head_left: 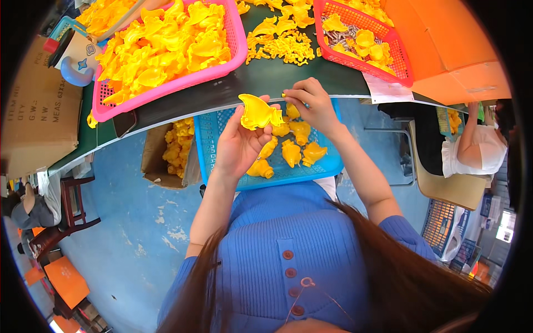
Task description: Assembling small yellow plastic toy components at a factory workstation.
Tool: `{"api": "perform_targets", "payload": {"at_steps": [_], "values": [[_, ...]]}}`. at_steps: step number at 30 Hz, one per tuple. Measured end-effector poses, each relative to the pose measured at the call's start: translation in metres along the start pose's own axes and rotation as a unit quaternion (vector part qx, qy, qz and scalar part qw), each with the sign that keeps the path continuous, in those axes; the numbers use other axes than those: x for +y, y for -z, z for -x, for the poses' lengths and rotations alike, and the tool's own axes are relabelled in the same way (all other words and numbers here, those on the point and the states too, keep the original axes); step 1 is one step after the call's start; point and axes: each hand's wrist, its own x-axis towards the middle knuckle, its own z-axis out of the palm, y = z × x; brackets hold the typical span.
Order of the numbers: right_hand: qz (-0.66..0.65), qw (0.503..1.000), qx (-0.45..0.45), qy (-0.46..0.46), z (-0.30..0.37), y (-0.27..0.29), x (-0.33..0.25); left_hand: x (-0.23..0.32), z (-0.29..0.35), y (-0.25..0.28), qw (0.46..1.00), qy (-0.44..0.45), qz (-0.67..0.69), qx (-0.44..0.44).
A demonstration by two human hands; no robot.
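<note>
My left hand (236, 145) is closed round a yellow plastic shell (257, 112), its hollow side facing up. To the right of it, my right hand (314, 104) pinches a small yellow plastic piece (285, 95) between thumb and fingertips, apart from the shell. Below both hands, a blue basket (333, 161) rests at my lap with several yellow plastic figures (291, 153) in it. On the table edge beyond lie several small yellow parts (288, 49) in a loose heap.
A pink basket (240, 50) heaped with yellow shells stands at the left, a red basket (408, 69) with shells and small metal pieces at the right. A cardboard box (152, 158) of yellow parts is on the floor. Another person (474, 144) sits at the far right.
</note>
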Motion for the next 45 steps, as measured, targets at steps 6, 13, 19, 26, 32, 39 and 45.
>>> {"api": "perform_targets", "payload": {"at_steps": [6,13,19,26,32,39,45], "values": [[-0.085,0.992,0.046,-0.082,0.000,-0.004,-0.004,-0.003,0.000,0.001,0.997,-0.004,-0.060,0.043],[-0.277,0.924,0.103,-0.243,-0.016,-0.002,-0.027,-0.009,0.000,-0.010,0.980,-0.043,-0.181,0.072],[-0.436,0.836,0.090,-0.322,-0.035,0.009,-0.059,-0.013,0.002,0.001,0.863,-0.101,-0.476,0.136],[-0.363,0.906,-0.007,-0.219,-0.035,0.008,-0.061,-0.011,0.002,-0.005,0.862,-0.109,-0.479,0.128],[-0.324,0.923,-0.039,-0.202,-0.034,0.016,-0.063,-0.002,0.007,-0.017,0.893,-0.069,-0.420,0.146],[-0.304,0.935,-0.041,-0.179,-0.031,0.018,-0.068,0.000,0.005,-0.016,0.915,-0.037,-0.377,0.138],[-0.295,0.939,-0.045,-0.170,-0.030,0.017,-0.069,0.002,0.006,-0.017,0.919,-0.025,-0.371,0.132]]}}
